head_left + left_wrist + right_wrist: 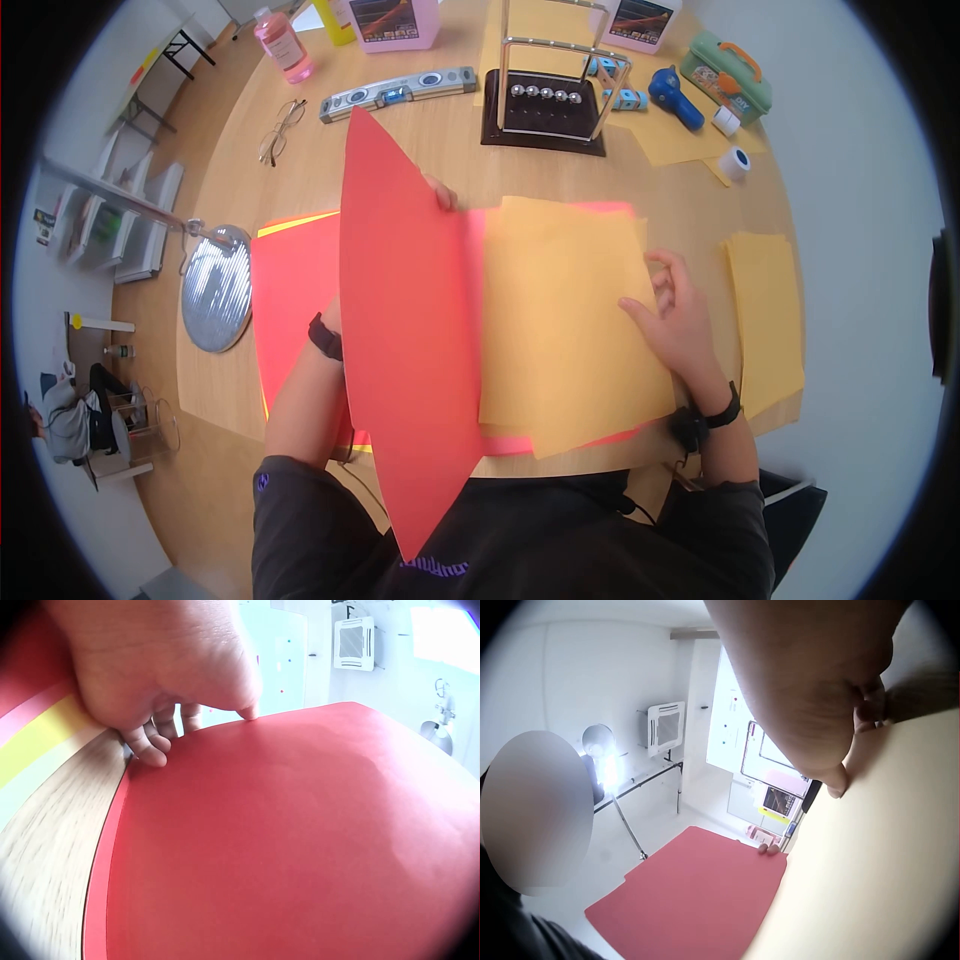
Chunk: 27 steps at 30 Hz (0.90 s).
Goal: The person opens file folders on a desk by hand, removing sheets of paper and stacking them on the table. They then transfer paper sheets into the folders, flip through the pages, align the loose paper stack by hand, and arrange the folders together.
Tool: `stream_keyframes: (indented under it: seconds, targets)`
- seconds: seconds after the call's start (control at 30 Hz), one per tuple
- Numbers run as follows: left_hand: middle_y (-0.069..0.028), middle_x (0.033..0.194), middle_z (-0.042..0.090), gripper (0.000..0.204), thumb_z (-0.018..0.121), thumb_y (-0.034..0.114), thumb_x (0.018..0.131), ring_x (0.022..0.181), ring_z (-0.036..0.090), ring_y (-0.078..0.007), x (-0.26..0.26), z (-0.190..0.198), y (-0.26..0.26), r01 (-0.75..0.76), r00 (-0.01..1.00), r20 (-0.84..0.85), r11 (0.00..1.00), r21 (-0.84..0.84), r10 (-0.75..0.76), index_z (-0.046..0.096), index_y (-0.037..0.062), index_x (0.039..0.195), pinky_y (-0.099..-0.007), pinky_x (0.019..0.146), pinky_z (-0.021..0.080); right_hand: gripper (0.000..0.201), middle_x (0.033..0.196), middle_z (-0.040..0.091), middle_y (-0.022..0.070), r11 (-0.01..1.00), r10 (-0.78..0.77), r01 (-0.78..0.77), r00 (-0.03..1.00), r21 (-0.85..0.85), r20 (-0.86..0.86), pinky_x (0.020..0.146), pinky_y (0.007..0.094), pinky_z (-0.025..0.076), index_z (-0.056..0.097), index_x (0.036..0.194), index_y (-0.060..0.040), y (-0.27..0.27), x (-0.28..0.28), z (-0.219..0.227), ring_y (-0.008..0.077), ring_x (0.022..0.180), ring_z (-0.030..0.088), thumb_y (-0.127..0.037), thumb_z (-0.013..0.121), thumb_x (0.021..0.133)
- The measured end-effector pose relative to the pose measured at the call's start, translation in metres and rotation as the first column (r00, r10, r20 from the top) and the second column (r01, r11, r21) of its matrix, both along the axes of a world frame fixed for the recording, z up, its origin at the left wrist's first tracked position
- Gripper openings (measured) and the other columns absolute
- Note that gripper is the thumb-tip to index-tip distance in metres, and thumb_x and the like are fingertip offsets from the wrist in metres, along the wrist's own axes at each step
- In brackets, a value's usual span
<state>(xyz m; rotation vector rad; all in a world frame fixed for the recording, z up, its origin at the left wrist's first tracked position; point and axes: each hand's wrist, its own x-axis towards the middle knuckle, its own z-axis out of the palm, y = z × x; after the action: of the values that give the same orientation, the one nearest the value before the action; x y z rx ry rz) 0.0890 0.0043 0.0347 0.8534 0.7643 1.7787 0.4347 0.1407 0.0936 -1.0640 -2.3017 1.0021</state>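
Observation:
A large red paper sheet (405,330) stands raised and bowed on its fold, left of a stack of yellow-orange paper sheets (570,330). My left hand (165,667) grips the red sheet's far edge; in the head view most of it is hidden behind the sheet, with fingertips (440,192) over the edge. My right hand (685,315) rests at the right edge of the yellow-orange stack, its thumb on top and its fingers loosely bent along the side. Pink-red paper shows beneath that stack. More red sheets (290,300) with yellow edges lie under my left forearm.
Another yellow-orange stack (765,320) lies at the right table edge. Toward the back are a spirit level (400,95), glasses (283,130), a Newton's cradle (545,130), a blue tool (675,98) and a green box (725,75). A round lamp head (217,290) hangs at left.

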Motion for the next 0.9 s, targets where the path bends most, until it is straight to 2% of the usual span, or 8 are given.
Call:
stream_keyframes:
  seconds: [0.07, 0.17, 0.23, 0.33, 0.43, 0.53, 0.83, 0.9]
  targets:
    - [-0.0046, 0.098, 0.061, 0.017, 0.062, 0.021, 0.102, 0.086, 0.058, -0.0123, -0.005, -0.007, 0.0, 0.019, 1.0, 0.018, 1.0, 0.023, -0.019, 0.059, 0.0036, 0.102, -0.0283, 0.076, 0.053, 0.053, 0.081, 0.057, 0.0019, 0.996, 0.014, -0.02, 0.998, 0.091, 0.063, 0.055, 0.0266, 0.04, 0.057, 0.128, -0.0065, 0.0, 0.0, 0.001, 0.0098, 0.057, 0.048, -0.013, 0.083, 0.082]
    - [-0.0044, 0.098, 0.06, 0.017, 0.062, 0.02, 0.102, 0.088, 0.058, -0.0127, -0.005, 0.006, -0.005, -0.093, 0.982, -0.16, 0.995, 0.039, 0.098, 0.058, 0.0037, 0.103, -0.0285, 0.079, 0.053, 0.046, 0.079, 0.054, 0.0016, 0.997, 0.02, -0.023, 0.999, 0.079, 0.035, 0.056, 0.0257, 0.041, 0.06, 0.123, -0.0055, 0.0, -0.002, 0.003, 0.0095, 0.059, 0.046, -0.01, 0.081, 0.082]
    - [-0.0032, 0.1, 0.059, 0.016, 0.061, 0.019, 0.102, 0.092, 0.057, -0.0124, 0.007, 0.053, -0.017, 0.001, 0.998, -0.063, 0.976, -0.217, -0.015, 0.058, 0.004, 0.104, -0.0292, 0.082, 0.053, 0.044, 0.078, 0.053, 0.0006, 0.999, 0.026, -0.027, 1.0, 0.044, 0.016, 0.056, 0.0246, 0.04, 0.061, 0.121, -0.0047, 0.001, -0.002, 0.003, 0.0086, 0.06, 0.045, -0.009, 0.081, 0.083]
    - [-0.0021, 0.102, 0.058, 0.015, 0.061, 0.019, 0.102, 0.095, 0.056, -0.012, 0.007, 0.028, -0.007, -0.058, 0.991, -0.122, 0.998, 0.015, 0.06, 0.059, 0.0045, 0.105, -0.0298, 0.084, 0.052, 0.039, 0.078, 0.052, -0.0021, 0.999, 0.042, -0.042, 0.999, -0.017, 0.005, 0.057, 0.0222, 0.04, 0.064, 0.118, -0.0032, 0.001, 0.0, 0.004, 0.0061, 0.062, 0.043, -0.006, 0.081, 0.082]
    - [-0.0012, 0.104, 0.057, 0.015, 0.061, 0.02, 0.103, 0.096, 0.055, -0.0116, 0.007, 0.042, -0.013, -0.095, 0.96, -0.273, 0.989, -0.11, 0.062, 0.059, 0.0058, 0.106, -0.0299, 0.085, 0.051, 0.036, 0.081, 0.053, -0.0047, 0.99, 0.04, -0.047, 0.998, -0.132, -0.051, 0.058, 0.0195, 0.038, 0.066, 0.115, -0.0022, 0.005, 0.001, 0.002, 0.0036, 0.065, 0.044, -0.003, 0.081, 0.082]
    - [-0.0005, 0.104, 0.057, 0.013, 0.062, 0.019, 0.102, 0.096, 0.055, -0.0112, -0.002, 0.027, -0.012, 0.022, 0.993, -0.111, 0.99, -0.139, -0.037, 0.059, 0.0073, 0.106, -0.0294, 0.087, 0.051, 0.035, 0.085, 0.056, -0.0048, 0.959, 0.018, -0.066, 0.985, -0.277, -0.171, 0.06, 0.0174, 0.04, 0.066, 0.115, -0.0016, 0.011, 0.004, -0.009, 0.0022, 0.069, 0.048, 0.001, 0.08, 0.083]
    - [0.0003, 0.101, 0.056, 0.015, 0.063, 0.023, 0.102, 0.093, 0.056, -0.0116, 0.013, 0.047, -0.014, -0.101, 0.973, -0.221, 0.983, -0.151, 0.066, 0.058, 0.0085, 0.103, -0.0285, 0.083, 0.053, 0.031, 0.097, 0.069, 0.0017, 0.917, -0.021, -0.113, 0.944, -0.382, -0.33, 0.073, 0.0168, 0.051, 0.062, 0.117, -0.0011, 0.008, -0.001, 0.002, 0.0036, 0.085, 0.065, 0.003, 0.073, 0.089]
    - [-0.0001, 0.101, 0.056, 0.015, 0.063, 0.023, 0.102, 0.093, 0.055, -0.0116, 0.004, 0.038, -0.012, -0.043, 0.992, -0.122, 0.985, -0.167, 0.022, 0.058, 0.0085, 0.103, -0.0282, 0.084, 0.052, 0.029, 0.096, 0.069, 0.0012, 0.918, -0.03, -0.109, 0.94, -0.381, -0.34, 0.073, 0.0167, 0.051, 0.062, 0.117, -0.0013, 0.01, 0.001, 0.001, 0.0037, 0.085, 0.065, 0.003, 0.072, 0.09]
